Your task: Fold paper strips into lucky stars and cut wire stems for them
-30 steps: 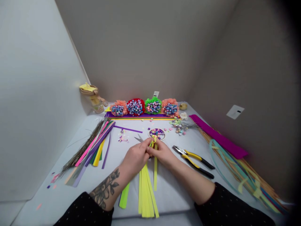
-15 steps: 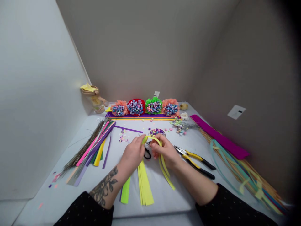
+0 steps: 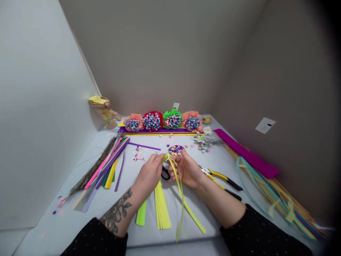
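My left hand (image 3: 149,172) is closed, thumb and fingers pinching the upper end of a yellow paper strip (image 3: 195,219). Two long tails of it hang down toward the table's front edge. My right hand (image 3: 188,170) is open beside the strip, its thumb raised and its fingers loosely curled behind the tails. Below the left hand lie a fanned bundle of yellow paper strips (image 3: 162,211) and some green strips (image 3: 141,216). Between the hands shows a black scissors handle (image 3: 165,173); the rest is mostly covered. A small bowl of colourful paper stars (image 3: 176,150) sits just beyond.
Yellow-handled pliers (image 3: 220,175) lie right of my right hand. Wire stems (image 3: 93,170) and coloured strips (image 3: 108,167) are at left. Star-filled paper flowers (image 3: 152,121) line the back. Purple paper (image 3: 247,154) and thin sticks (image 3: 266,193) lie along the right wall.
My right hand's fingers have loosened and the thumb has lifted. The yellow strip's tails now hang straighter and farther down, crossing each other. My left hand keeps its pinch.
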`<state>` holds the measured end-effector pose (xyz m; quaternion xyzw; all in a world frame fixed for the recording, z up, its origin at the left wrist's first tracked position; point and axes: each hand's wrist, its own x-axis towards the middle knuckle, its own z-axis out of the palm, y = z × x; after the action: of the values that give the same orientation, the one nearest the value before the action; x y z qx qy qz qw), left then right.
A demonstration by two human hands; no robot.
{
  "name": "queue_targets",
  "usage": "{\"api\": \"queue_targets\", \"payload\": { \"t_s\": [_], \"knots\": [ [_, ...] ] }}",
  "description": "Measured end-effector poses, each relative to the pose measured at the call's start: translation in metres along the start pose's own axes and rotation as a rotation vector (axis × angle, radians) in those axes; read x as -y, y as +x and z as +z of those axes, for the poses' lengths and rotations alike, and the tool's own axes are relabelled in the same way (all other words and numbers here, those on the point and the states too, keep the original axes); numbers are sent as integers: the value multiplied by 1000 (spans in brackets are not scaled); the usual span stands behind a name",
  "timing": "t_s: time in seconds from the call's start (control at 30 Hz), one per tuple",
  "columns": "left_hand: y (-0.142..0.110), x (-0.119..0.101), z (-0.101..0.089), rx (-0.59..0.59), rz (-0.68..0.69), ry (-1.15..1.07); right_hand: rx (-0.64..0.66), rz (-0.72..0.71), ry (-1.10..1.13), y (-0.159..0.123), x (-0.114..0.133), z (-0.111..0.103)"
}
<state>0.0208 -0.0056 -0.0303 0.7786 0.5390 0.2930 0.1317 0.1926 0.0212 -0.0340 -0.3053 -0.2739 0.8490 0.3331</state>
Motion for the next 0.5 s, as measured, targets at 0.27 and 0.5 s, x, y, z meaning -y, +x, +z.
{"api": "queue_targets", "payload": {
  "t_s": [0.27, 0.5],
  "knots": [
    [0, -7, -1, 100, 20, -59, -67, -69, -66, 3, -6, -3],
    [-2, -7, 4, 104, 26, -155, -67, -39, -148, 2, -6, 4]
  ]
}}
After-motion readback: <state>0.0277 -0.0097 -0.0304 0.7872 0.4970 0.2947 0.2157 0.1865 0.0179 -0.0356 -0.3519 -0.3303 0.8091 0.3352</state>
